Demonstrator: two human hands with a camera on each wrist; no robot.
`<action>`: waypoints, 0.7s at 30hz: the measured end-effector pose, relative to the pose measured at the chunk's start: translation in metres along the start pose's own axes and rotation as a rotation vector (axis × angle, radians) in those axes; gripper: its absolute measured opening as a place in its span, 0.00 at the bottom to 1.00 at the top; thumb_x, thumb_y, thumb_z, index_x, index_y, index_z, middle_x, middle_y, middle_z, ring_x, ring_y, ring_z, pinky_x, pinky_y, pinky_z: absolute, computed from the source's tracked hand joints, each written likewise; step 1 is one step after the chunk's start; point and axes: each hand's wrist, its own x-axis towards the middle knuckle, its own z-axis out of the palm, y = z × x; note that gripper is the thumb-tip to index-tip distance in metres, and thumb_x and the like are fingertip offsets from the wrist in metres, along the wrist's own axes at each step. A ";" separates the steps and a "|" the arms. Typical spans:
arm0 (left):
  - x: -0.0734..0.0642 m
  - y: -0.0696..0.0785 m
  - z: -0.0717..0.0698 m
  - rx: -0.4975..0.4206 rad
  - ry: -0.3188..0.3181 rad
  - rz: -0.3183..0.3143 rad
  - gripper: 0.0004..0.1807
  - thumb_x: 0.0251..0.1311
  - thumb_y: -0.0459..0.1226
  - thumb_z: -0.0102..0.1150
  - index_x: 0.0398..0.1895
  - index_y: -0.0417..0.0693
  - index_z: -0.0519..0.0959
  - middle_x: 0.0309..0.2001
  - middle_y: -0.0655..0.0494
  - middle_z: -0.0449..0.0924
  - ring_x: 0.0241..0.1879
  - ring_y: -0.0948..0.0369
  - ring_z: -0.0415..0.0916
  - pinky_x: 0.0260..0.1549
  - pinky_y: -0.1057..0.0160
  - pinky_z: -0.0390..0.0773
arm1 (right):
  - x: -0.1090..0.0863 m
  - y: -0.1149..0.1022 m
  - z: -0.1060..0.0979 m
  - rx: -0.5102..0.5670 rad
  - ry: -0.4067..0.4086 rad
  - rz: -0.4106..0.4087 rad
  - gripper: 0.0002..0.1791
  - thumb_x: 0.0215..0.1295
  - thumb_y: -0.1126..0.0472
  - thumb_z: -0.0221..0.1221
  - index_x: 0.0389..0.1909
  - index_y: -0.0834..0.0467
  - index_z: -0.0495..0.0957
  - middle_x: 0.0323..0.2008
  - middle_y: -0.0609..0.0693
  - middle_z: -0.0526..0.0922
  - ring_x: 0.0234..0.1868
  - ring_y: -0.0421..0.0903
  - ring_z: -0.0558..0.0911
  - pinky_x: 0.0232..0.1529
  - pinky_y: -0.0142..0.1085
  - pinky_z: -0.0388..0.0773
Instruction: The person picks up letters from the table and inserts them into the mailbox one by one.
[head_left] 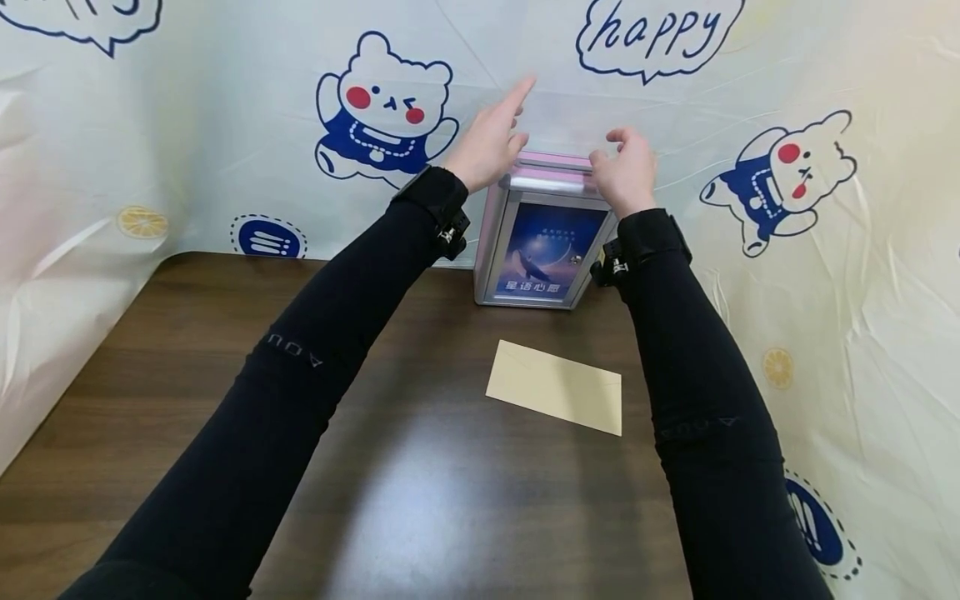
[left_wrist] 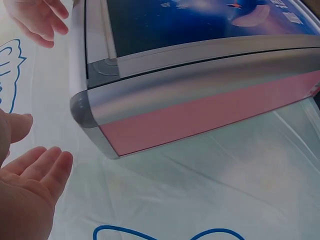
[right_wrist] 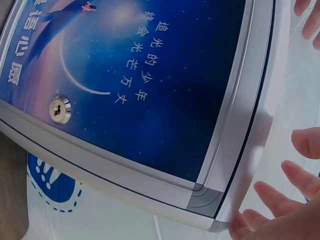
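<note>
A locking box (head_left: pixel 558 250) with silver edges, pink sides and a blue picture on its front door stands upright at the back of the table. My left hand (head_left: pixel 489 142) is by its upper left corner, index finger extended. In the left wrist view that hand (left_wrist: pixel 30 195) shows spread fingers, holding nothing. Near the upper right corner is my right hand (head_left: pixel 626 171), its fingers loosely bent. The right wrist view puts this hand's (right_wrist: pixel 285 205) lowest fingers at the box corner; whether they touch it I cannot tell. A round key lock (right_wrist: pixel 60 109) sits on the door.
A cream envelope (head_left: pixel 555 387) lies flat on the brown wooden table (head_left: pixel 420 492), in front of the box. Behind the box and along both sides hangs a pale cloth (head_left: pixel 240 108) printed with bears and lettering.
</note>
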 end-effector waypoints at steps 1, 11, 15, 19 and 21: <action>-0.001 -0.001 0.000 0.008 -0.001 0.004 0.36 0.68 0.40 0.39 0.70 0.66 0.33 0.69 0.57 0.53 0.62 0.67 0.54 0.56 0.73 0.57 | -0.001 0.000 0.000 0.001 -0.001 -0.006 0.26 0.66 0.49 0.45 0.66 0.45 0.59 0.66 0.47 0.59 0.63 0.43 0.56 0.60 0.33 0.56; -0.038 -0.013 -0.010 -0.067 0.028 0.027 0.33 0.67 0.43 0.42 0.71 0.63 0.42 0.69 0.57 0.53 0.63 0.66 0.54 0.57 0.70 0.58 | -0.030 -0.006 -0.008 0.002 0.047 -0.144 0.26 0.65 0.49 0.46 0.65 0.44 0.59 0.66 0.38 0.58 0.64 0.39 0.51 0.61 0.32 0.51; -0.065 -0.021 -0.012 -0.111 0.094 0.039 0.31 0.66 0.44 0.44 0.70 0.60 0.48 0.68 0.59 0.54 0.62 0.68 0.54 0.56 0.69 0.60 | -0.052 -0.007 -0.011 0.046 0.110 -0.222 0.26 0.64 0.49 0.49 0.63 0.46 0.62 0.65 0.39 0.60 0.64 0.36 0.52 0.61 0.29 0.49; -0.102 -0.031 -0.011 -0.260 0.190 0.019 0.30 0.64 0.43 0.48 0.68 0.60 0.53 0.66 0.59 0.57 0.61 0.69 0.56 0.55 0.68 0.62 | -0.088 0.006 -0.013 0.179 0.146 -0.277 0.26 0.62 0.52 0.52 0.61 0.50 0.65 0.62 0.43 0.64 0.62 0.35 0.57 0.60 0.29 0.49; -0.127 -0.038 -0.011 -0.348 0.242 -0.013 0.29 0.64 0.44 0.49 0.67 0.60 0.55 0.65 0.58 0.59 0.61 0.68 0.57 0.56 0.66 0.62 | -0.110 0.017 -0.012 0.250 0.150 -0.278 0.26 0.61 0.52 0.54 0.60 0.52 0.66 0.60 0.44 0.66 0.60 0.35 0.59 0.61 0.30 0.50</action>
